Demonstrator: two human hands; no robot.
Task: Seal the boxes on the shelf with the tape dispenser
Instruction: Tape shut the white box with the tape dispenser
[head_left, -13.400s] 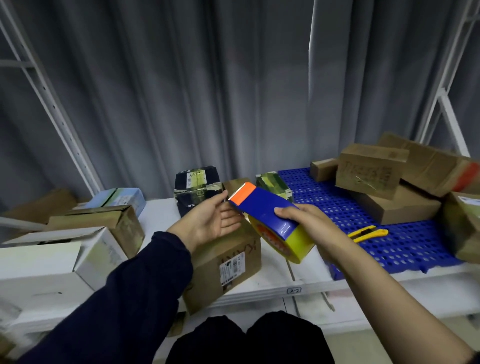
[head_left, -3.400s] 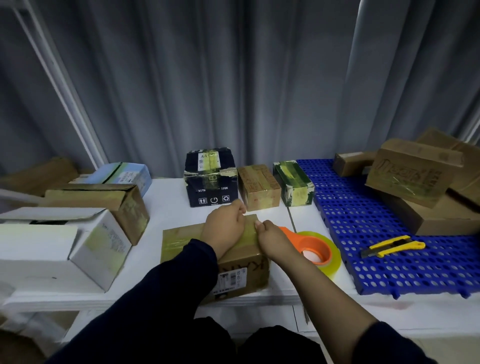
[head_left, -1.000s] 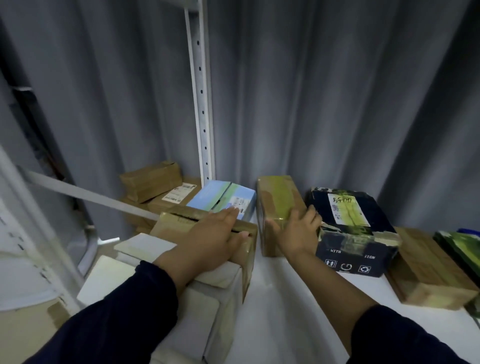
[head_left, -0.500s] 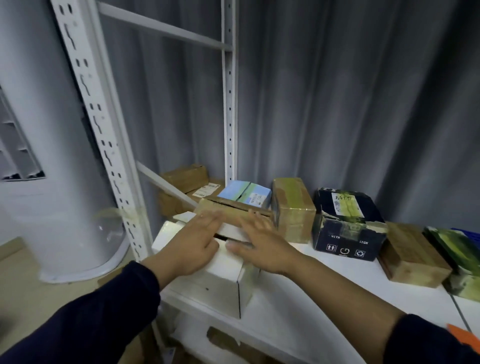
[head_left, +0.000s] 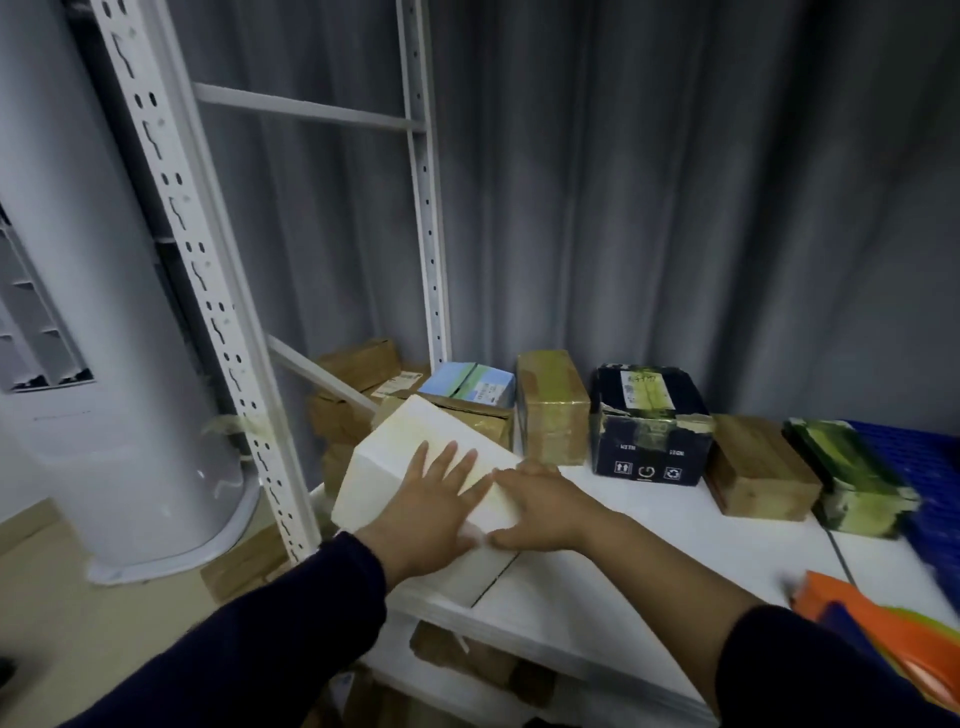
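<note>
White cardboard box (head_left: 400, 457): tilted, under both hands, left end of the shelf.

The box sits at 9 o'clock on the white shelf board (head_left: 675, 551), just in front of an open brown carton (head_left: 470, 418). The left hand (head_left: 431, 499) presses flat on the top face, fingers straight and spread. The right hand (head_left: 545, 506) lies against the box's 3 o'clock edge; blur hides whether its fingers curl round that edge. The orange-and-blue tape dispenser with a yellow-green roll (head_left: 883, 639) lies untouched at 4 o'clock from the hands, partly cut off by the frame. From 12 to 3 o'clock stand a light-blue box (head_left: 467, 382), a tape-wrapped brown box (head_left: 553, 405), a dark navy box (head_left: 649, 423), a small plain brown box (head_left: 758, 470) and a green-taped box (head_left: 852, 478).
</note>
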